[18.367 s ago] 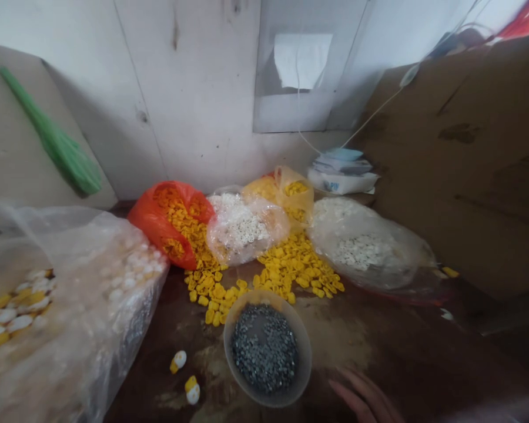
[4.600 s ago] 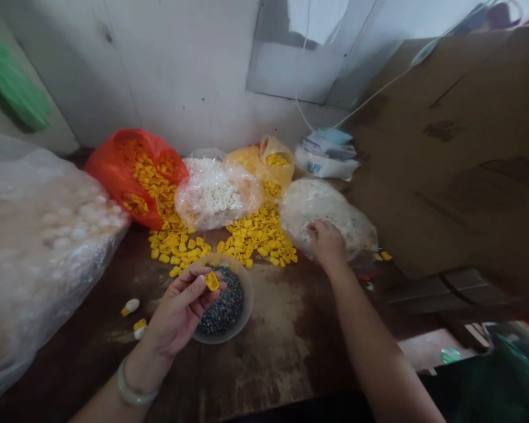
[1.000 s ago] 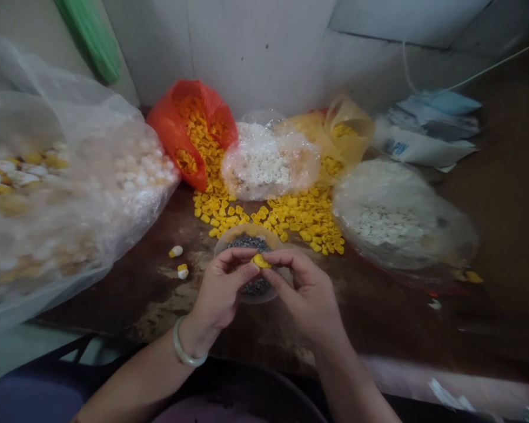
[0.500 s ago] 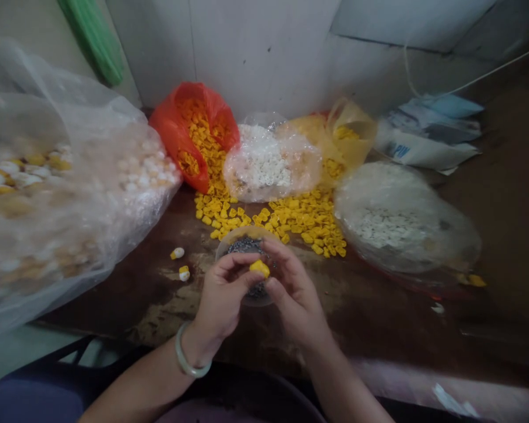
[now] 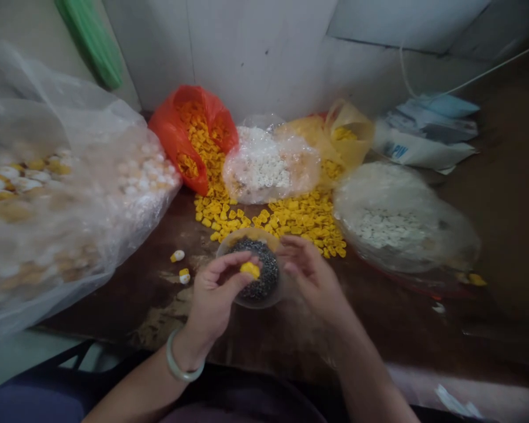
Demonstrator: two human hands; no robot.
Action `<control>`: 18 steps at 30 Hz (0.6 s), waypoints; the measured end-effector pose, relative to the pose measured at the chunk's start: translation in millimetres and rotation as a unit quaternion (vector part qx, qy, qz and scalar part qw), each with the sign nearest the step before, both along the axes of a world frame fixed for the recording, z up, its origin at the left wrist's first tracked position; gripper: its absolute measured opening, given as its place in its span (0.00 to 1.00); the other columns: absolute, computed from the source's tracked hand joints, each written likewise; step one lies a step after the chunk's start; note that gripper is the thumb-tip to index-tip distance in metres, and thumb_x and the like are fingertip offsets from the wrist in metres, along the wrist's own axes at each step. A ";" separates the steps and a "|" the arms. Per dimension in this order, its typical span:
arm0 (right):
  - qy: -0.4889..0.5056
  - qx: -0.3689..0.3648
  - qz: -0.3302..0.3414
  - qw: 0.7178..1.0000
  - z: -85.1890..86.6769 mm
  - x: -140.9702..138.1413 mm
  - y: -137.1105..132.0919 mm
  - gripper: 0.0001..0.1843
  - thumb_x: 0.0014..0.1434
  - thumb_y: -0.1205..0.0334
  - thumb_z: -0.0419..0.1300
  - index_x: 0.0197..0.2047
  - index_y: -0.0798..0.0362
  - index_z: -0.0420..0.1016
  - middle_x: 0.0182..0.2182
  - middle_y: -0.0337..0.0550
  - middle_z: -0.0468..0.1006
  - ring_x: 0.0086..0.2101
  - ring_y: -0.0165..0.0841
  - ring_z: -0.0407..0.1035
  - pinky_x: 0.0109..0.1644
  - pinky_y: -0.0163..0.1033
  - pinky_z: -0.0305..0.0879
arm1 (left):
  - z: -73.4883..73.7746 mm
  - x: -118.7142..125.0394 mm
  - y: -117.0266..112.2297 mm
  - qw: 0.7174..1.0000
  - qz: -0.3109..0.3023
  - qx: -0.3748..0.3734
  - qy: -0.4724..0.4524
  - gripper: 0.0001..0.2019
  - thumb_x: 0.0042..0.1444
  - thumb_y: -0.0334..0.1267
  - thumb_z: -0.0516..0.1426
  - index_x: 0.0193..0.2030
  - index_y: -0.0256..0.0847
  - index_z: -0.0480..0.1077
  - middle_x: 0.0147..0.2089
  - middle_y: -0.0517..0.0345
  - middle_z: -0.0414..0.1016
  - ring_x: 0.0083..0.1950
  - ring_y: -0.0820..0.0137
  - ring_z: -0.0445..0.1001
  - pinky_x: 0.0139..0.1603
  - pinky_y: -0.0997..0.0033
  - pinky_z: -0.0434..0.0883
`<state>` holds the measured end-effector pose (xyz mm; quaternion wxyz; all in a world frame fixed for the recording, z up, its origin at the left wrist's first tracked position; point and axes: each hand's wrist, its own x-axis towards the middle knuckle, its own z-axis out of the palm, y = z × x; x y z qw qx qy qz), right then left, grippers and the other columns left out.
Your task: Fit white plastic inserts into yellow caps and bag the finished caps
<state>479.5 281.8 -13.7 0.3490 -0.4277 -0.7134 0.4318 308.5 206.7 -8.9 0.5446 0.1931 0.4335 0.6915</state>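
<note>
A yellow piece point(image 5: 250, 270) is pinched between thumb and fingers of the left hand point(image 5: 216, 291), above the bowl point(image 5: 259, 303) of small dark parts point(image 5: 268, 270). The right hand point(image 5: 312, 279) is held beside the bowl, thumb and fingers parted. Behind the bowl, loose pieces point(image 5: 300, 217) are scattered.

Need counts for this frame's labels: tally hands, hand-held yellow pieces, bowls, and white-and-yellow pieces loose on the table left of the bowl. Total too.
Hands (left hand, right hand): 2
Held yellow piece: 1
Bowl: 1
Loose white-and-yellow pieces: 2
Total: 6
</note>
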 end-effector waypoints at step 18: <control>-0.384 0.207 -0.168 0.884 -0.6 73.7 83.2 0.07 0.58 0.65 0.57 0.35 0.52 0.77 0.34 0.49 0.78 0.34 0.41 0.71 0.41 0.44 0.64 | 13.5 -59.0 -2.5 0.996 0.067 0.012 0.055 0.14 0.36 0.37 0.73 0.31 0.40 0.80 0.35 0.57 0.82 0.36 0.74 0.79 0.39 0.80 0.76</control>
